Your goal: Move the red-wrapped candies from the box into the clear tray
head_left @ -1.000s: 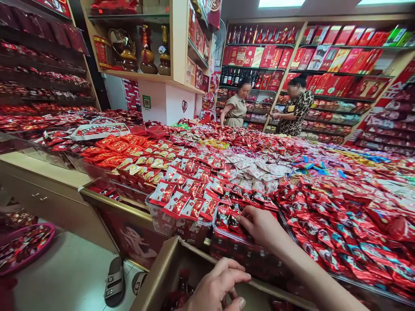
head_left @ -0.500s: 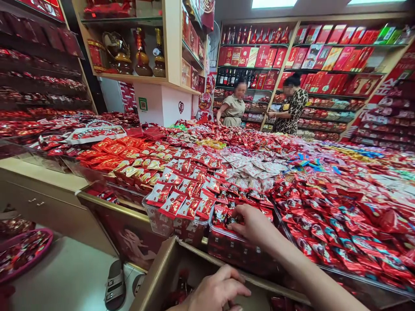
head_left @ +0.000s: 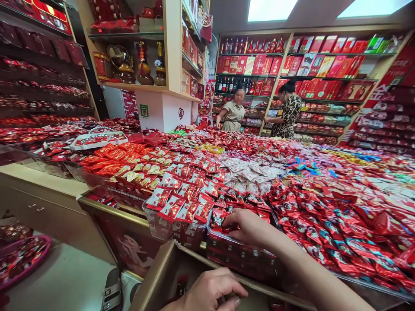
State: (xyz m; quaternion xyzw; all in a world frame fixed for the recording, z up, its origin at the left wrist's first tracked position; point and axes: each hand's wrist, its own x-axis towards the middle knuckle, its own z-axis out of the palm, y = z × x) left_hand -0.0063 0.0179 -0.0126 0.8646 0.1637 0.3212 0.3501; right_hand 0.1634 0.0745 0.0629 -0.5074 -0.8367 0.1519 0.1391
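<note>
From where I stand, the right hand (head_left: 248, 226) is down in a clear tub (head_left: 233, 251) of red and black packets (head_left: 218, 216), and it looks to me like the picking part of the work. Its fingers are bent and close together, but the tips are hidden, so I can't tell if they have hold of a packet. The left hand (head_left: 212, 291) is over the open cardboard box (head_left: 154, 276), with its fingers loosely curled, and I can't tell if it has anything in it. To get one packet out, the right fingers would have to pinch a wrapper tight and come up over the tub's rim. I count two hands, one cardboard box, and two clear tubs sticking out at the front. The other tub (head_left: 158, 225) is just beside the first, heaped with white and red packets (head_left: 171, 207). The red and black ones are too many, and too covered up, to count. There's one pink basket (head_left: 48, 248) on the left, one sandal (head_left: 112, 291) and a bit of another, and two people (head_left: 234, 114) by the back shelves (head_left: 287, 32).
</note>
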